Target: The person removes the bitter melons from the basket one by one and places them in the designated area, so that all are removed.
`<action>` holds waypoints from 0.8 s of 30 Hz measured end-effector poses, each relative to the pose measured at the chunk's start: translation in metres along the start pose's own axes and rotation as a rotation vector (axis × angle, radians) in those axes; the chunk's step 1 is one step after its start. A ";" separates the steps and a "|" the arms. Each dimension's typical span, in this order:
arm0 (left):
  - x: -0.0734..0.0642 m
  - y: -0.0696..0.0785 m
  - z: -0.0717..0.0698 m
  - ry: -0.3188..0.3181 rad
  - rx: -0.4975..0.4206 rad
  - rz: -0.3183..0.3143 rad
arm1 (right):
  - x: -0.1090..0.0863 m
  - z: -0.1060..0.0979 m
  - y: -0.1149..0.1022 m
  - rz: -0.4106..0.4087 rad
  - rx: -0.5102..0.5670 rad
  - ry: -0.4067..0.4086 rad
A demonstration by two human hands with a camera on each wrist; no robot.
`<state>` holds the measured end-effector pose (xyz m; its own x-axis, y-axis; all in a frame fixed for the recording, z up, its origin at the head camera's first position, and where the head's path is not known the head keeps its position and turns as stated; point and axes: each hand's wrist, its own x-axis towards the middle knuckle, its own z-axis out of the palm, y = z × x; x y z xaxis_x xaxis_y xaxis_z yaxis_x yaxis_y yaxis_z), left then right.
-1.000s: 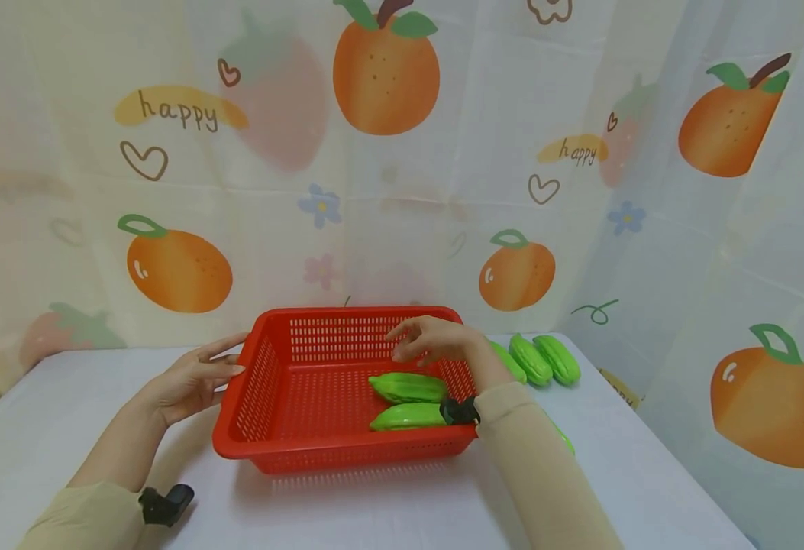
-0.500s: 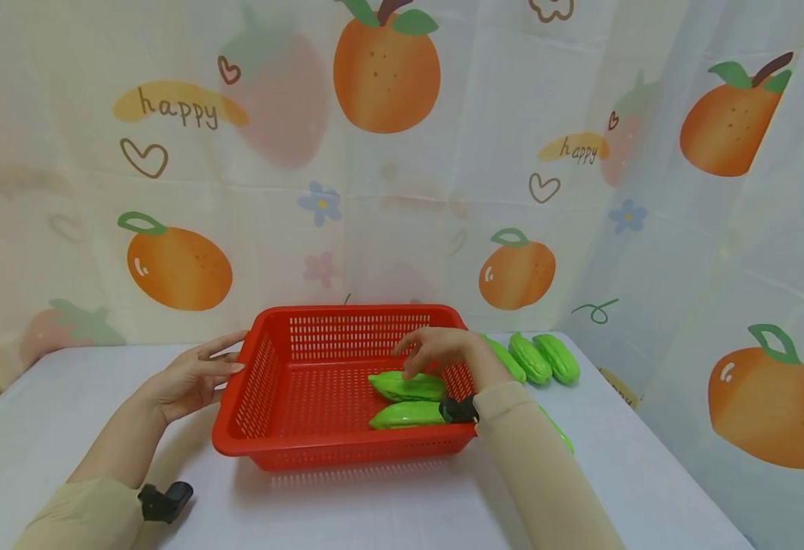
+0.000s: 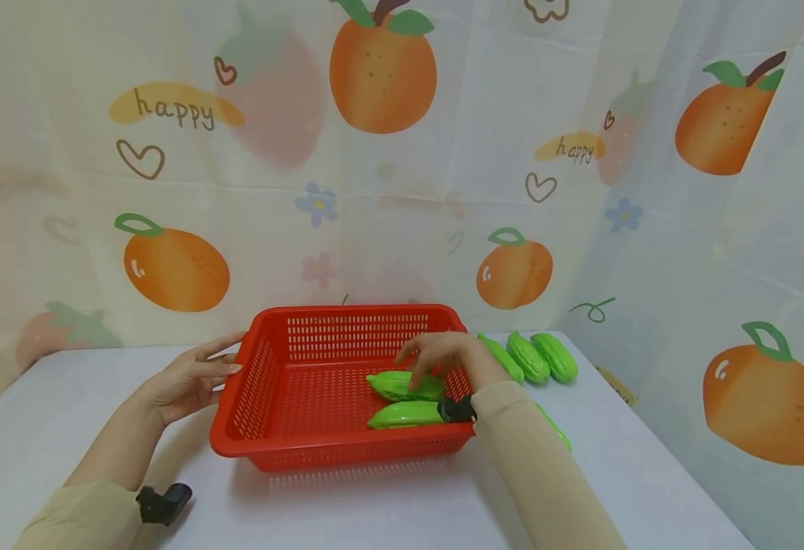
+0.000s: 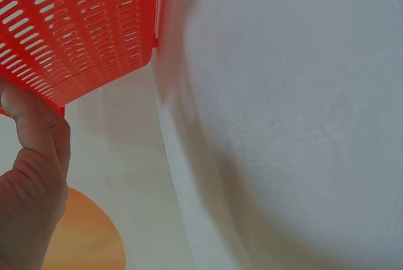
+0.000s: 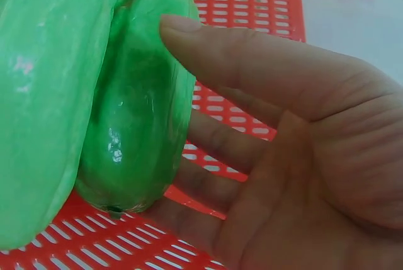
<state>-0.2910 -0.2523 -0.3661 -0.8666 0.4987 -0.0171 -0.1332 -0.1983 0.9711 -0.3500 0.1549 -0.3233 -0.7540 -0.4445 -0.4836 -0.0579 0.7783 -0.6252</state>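
Observation:
A red plastic basket [image 3: 326,439] with slotted walls stands mid-table. Inside its right half lie two glossy green bitter melons, a rear one [image 3: 395,386] and a front one [image 3: 405,415]. My right hand [image 3: 439,351] reaches over the rear bitter melon; in the right wrist view its thumb [image 5: 208,46] overlaps that bitter melon's edge. The other fingers extend toward its far side, their tips hidden behind it, with a gap before the palm. At the basket's left rim, my left hand [image 3: 192,382] touches with extended fingers, also seen against the slotted wall [image 4: 94,24] in the left wrist view.
Several more bitter melons [image 3: 528,357] lie on the white tabletop [image 3: 621,466] right of the basket, one partly behind the right sleeve [image 3: 535,458]. A fruit-printed curtain [image 3: 402,252] hangs along the back and right.
My right hand has come down from above the basket floor onto the rear bitter melon, its thumb now over it. The left hand and basket have stayed in place.

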 end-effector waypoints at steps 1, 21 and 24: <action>0.000 0.000 0.000 0.001 0.001 -0.001 | 0.000 0.000 0.000 0.007 -0.007 -0.002; 0.000 -0.001 0.000 0.017 0.005 -0.006 | 0.002 0.002 0.001 0.025 -0.124 -0.031; 0.000 -0.001 0.000 0.015 0.000 -0.002 | 0.001 0.002 0.001 0.024 -0.132 -0.030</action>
<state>-0.2908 -0.2522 -0.3672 -0.8736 0.4862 -0.0223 -0.1347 -0.1975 0.9710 -0.3496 0.1537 -0.3257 -0.7362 -0.4366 -0.5171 -0.1267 0.8395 -0.5284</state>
